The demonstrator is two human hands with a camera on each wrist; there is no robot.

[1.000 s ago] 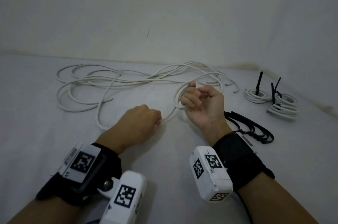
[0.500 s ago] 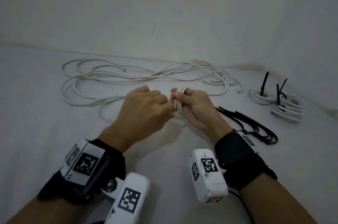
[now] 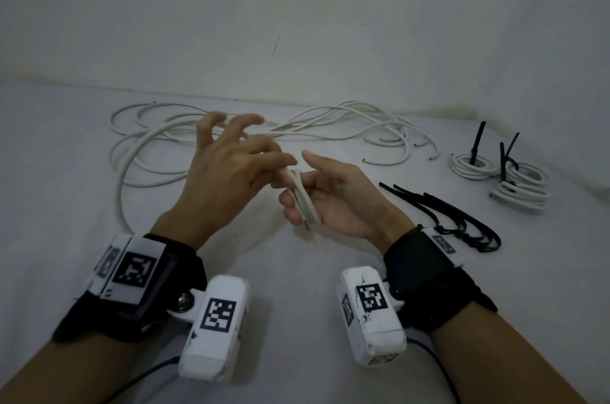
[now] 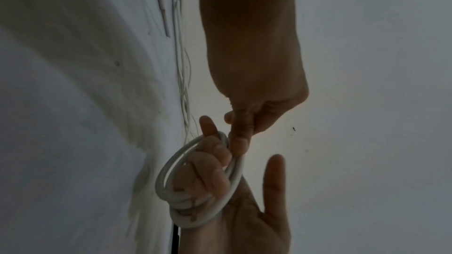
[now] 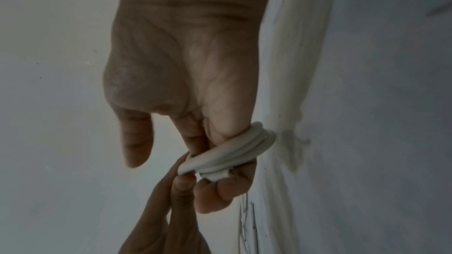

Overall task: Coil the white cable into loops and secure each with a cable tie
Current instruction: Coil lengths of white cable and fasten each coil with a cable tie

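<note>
A small coil of white cable (image 3: 305, 205) is wound round the curled fingers of my right hand (image 3: 298, 195), whose thumb sticks out straight, off the coil. My left hand (image 3: 285, 169) pinches the coil's top between thumb and forefinger while its other fingers spread upward. In the left wrist view the coil (image 4: 195, 186) rings the right fingers and my left fingertips (image 4: 238, 146) press on it. In the right wrist view the coil (image 5: 234, 152) crosses the right fingers, with the left fingertips (image 5: 183, 181) at its end. Loose white cable (image 3: 155, 156) lies behind the hands.
Several black cable ties (image 3: 452, 218) lie on the white table to the right of my right wrist. Two tied coils (image 3: 472, 167) (image 3: 521, 187) with upright black tie tails sit at the far right. A wall stands close behind the cable.
My left hand left the table and came to the coil on my right hand. Both hands rose toward me, the left's outer fingers spread and the right thumb lifted off the coil.
</note>
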